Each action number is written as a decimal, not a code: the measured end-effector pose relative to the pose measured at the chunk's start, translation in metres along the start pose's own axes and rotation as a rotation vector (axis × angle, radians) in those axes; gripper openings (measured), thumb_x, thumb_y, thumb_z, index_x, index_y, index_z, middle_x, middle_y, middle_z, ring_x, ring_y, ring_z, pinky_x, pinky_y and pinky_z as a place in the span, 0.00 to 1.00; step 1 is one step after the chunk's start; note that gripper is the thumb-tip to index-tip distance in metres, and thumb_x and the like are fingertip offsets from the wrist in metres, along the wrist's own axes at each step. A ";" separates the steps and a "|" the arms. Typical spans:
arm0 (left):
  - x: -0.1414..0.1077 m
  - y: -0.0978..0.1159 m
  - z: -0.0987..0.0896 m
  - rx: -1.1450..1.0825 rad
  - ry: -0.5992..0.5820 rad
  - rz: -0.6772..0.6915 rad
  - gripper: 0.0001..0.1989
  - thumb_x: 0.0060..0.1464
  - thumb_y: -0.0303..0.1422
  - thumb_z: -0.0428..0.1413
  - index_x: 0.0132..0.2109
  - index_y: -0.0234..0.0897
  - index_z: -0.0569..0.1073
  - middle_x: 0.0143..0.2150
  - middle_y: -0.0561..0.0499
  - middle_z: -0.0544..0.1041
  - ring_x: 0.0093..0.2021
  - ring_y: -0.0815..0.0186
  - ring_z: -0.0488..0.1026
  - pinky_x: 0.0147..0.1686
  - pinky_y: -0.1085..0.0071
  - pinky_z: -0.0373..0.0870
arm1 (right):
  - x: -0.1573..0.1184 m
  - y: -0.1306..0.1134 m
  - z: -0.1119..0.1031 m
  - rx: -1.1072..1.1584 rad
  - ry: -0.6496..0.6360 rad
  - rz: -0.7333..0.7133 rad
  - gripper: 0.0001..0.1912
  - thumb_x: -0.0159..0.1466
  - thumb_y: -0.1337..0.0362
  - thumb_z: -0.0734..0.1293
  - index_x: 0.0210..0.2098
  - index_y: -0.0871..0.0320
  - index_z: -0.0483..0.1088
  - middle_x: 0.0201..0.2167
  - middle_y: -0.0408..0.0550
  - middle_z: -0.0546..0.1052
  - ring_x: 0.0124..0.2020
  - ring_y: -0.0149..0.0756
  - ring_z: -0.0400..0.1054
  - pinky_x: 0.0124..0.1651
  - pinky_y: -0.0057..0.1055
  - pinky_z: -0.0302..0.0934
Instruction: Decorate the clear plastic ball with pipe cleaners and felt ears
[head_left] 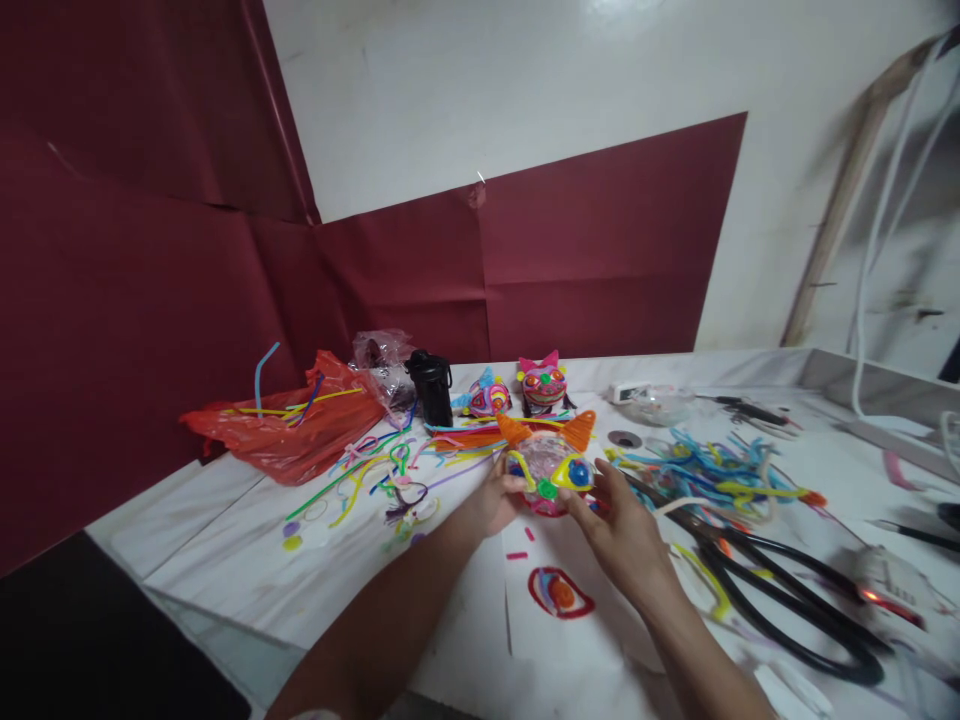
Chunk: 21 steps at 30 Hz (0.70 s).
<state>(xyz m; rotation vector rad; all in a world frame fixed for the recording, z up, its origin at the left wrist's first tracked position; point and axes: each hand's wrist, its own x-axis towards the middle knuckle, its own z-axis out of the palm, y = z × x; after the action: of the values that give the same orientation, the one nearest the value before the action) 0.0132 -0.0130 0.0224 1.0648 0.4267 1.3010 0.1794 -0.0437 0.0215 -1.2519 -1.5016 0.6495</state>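
Observation:
Between my two hands is a clear round craft face [550,462] with orange ears, blue eyes ringed in yellow and a green nose. My left hand [496,497] grips its left side, fingers partly behind it. The fingers of my right hand [616,522] close on its lower right edge, by the yellow eye rim. Below the hands, a red-outlined eye piece with an orange centre [561,594] lies on white paper [540,640], with two short pink strips just above it.
Large black scissors [787,600] and a heap of blue and yellow pipe cleaners [720,475] lie right. Behind stand a black bottle [430,388] and two finished-looking craft faces [544,384]. A red plastic bag [300,440] lies left, and a glue gun [889,585] far right.

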 end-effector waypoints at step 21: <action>-0.002 0.004 0.000 0.035 0.037 -0.043 0.28 0.35 0.29 0.65 0.49 0.43 0.75 0.45 0.47 0.82 0.46 0.54 0.79 0.49 0.60 0.74 | 0.001 -0.001 0.001 0.038 -0.009 0.026 0.45 0.57 0.42 0.62 0.64 0.69 0.60 0.55 0.70 0.74 0.55 0.61 0.71 0.56 0.53 0.65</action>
<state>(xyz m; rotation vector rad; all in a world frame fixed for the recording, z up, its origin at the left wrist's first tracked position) 0.0107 -0.0155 0.0248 1.0565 0.4993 1.2811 0.1786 -0.0433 0.0220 -1.2425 -1.4765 0.6982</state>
